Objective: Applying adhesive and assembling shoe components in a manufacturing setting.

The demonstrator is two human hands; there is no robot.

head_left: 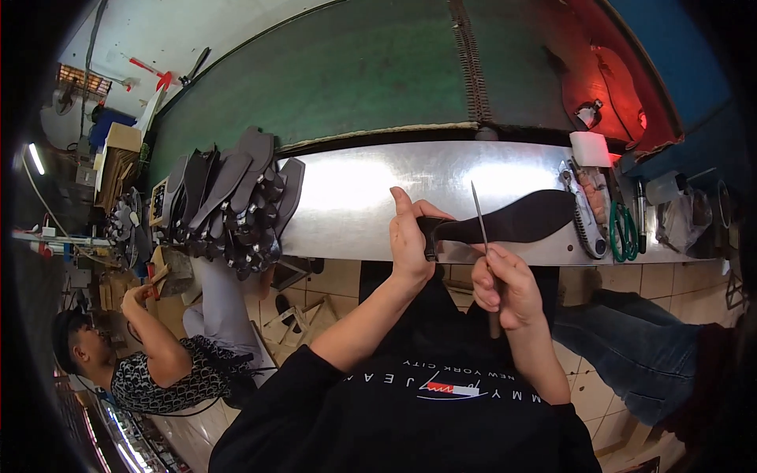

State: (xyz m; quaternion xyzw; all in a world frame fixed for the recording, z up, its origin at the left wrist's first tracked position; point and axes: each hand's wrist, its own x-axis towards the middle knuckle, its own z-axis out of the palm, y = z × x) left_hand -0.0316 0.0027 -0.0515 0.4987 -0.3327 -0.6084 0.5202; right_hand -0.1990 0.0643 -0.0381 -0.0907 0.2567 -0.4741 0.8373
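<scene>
A black shoe sole [536,217] is held level above a metal tabletop [339,217], its narrow heel end in the left hand [408,236] and its broad toe end reaching out past the right hand [507,288]. The left hand is partly closed: its fingers are behind the heel, with the thumb raised clear. The right hand is curled firmly round the handle of a thin knife [479,211], whose blade points away from the person and crosses in front of the sole's slim middle, hiding a strip of it. Whether blade and sole touch cannot be told.

To the left of the left hand, a heap of dark soles [229,177] crowds that end of the tabletop. Right of the right hand, just beyond the toe, lie a utility cutter [585,221], green-handled scissors [623,232] and a black pen [641,217]; farther forward from that hand is a white block [590,148]. Ahead of both hands stretches a green belt [355,71], glowing red at its right end. Well left of the left hand sits a co-worker [165,363].
</scene>
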